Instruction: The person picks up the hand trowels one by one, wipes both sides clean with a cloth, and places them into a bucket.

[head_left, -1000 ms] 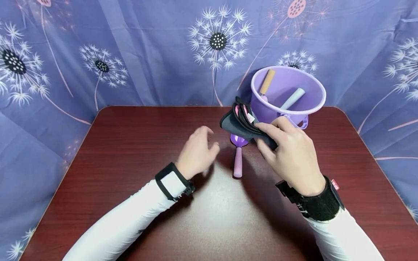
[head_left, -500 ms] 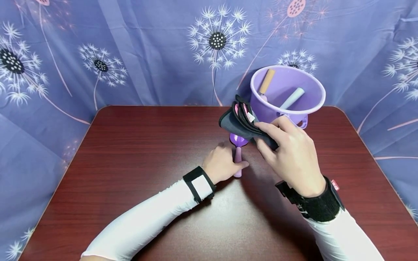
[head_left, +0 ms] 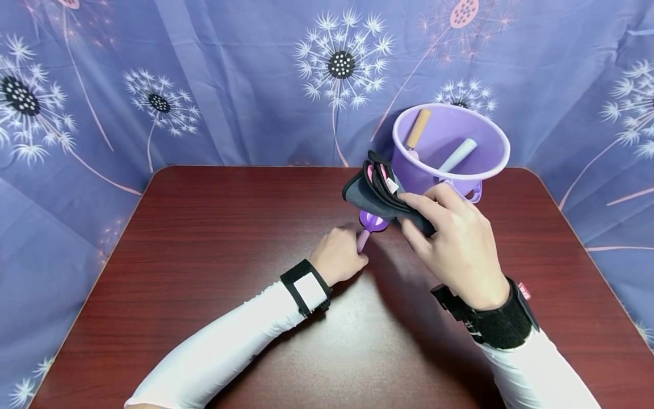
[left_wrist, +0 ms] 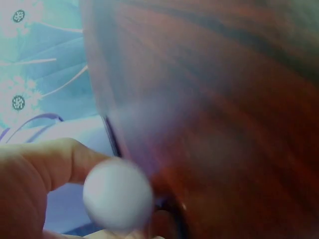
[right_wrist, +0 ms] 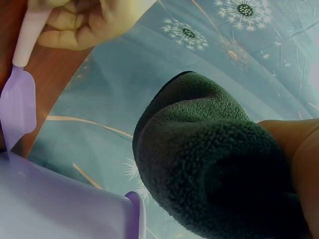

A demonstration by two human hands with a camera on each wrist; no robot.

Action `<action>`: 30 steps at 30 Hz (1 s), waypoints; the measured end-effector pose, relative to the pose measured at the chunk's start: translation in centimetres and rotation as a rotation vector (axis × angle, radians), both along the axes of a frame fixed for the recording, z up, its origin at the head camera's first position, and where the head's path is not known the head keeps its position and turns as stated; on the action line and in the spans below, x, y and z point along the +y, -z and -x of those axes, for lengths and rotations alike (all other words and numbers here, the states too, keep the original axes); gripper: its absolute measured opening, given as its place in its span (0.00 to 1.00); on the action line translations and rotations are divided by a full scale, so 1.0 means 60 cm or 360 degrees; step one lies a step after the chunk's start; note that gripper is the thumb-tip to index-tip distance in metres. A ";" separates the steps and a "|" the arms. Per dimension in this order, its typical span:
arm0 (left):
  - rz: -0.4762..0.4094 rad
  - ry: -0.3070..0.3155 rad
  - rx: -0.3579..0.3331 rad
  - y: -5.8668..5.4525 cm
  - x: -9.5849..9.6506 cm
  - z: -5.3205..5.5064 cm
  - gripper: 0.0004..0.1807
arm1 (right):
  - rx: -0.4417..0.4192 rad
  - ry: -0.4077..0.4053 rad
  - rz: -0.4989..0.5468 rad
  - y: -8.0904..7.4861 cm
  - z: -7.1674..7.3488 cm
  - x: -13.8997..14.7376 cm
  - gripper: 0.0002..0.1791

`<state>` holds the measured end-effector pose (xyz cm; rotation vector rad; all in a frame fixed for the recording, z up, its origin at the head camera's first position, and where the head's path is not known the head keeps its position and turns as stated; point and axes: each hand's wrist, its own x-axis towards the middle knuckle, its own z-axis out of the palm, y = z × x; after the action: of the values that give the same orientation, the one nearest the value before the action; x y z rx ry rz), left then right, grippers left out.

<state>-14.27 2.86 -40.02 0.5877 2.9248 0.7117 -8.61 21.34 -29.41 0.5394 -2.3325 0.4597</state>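
Note:
My left hand grips the pink handle of a purple trowel, right above the table. In the left wrist view the rounded end of the trowel handle shows beside my thumb. The right wrist view has the trowel's blade close to a purple bucket. Between the thumb and fingers of my right hand is a folded dark grey cloth bundle with black edging and pink inside. It hangs in front of the bucket and covers the trowel's far end in the head view.
Inside the bucket, at the table's back right, lean a tool with a wooden handle and one with a pale green handle. The dark red table ends at a blue dandelion-print cloth behind it.
My left hand has moved right to the trowel, closed round its handle and swung the handle end slightly left. My right hand and the cloth bundle stay almost still.

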 end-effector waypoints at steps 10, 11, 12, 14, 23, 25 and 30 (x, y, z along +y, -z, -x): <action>0.0164 -0.0042 -0.0044 -0.012 -0.035 0.005 0.09 | 0.0018 -0.0008 0.0021 0.003 0.000 -0.003 0.16; 0.0168 -0.0034 -0.0044 -0.014 -0.040 0.005 0.09 | 0.0022 -0.0010 0.0026 0.004 0.000 -0.004 0.16; 0.0175 -0.0021 -0.0029 -0.015 -0.045 0.005 0.09 | 0.0027 -0.0011 0.0033 0.004 0.000 -0.004 0.16; 0.0189 -0.0010 -0.0018 -0.018 -0.055 0.005 0.09 | 0.0045 -0.0018 0.0051 0.005 0.001 -0.007 0.16; 0.0179 0.0040 0.0142 -0.029 -0.098 -0.003 0.08 | 0.0060 -0.0039 0.0035 0.008 0.005 -0.007 0.16; 0.0146 0.0061 0.0209 -0.031 -0.109 -0.006 0.08 | 0.0059 -0.0046 0.0027 0.008 0.006 -0.006 0.16; 0.0017 0.0113 0.0388 -0.043 -0.135 -0.018 0.08 | 0.0037 -0.0050 -0.0041 0.009 0.008 -0.002 0.16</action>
<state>-13.19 -5.27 -37.43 0.8282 3.1057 0.6584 -9.08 21.22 -29.92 0.5913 -2.3135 0.4365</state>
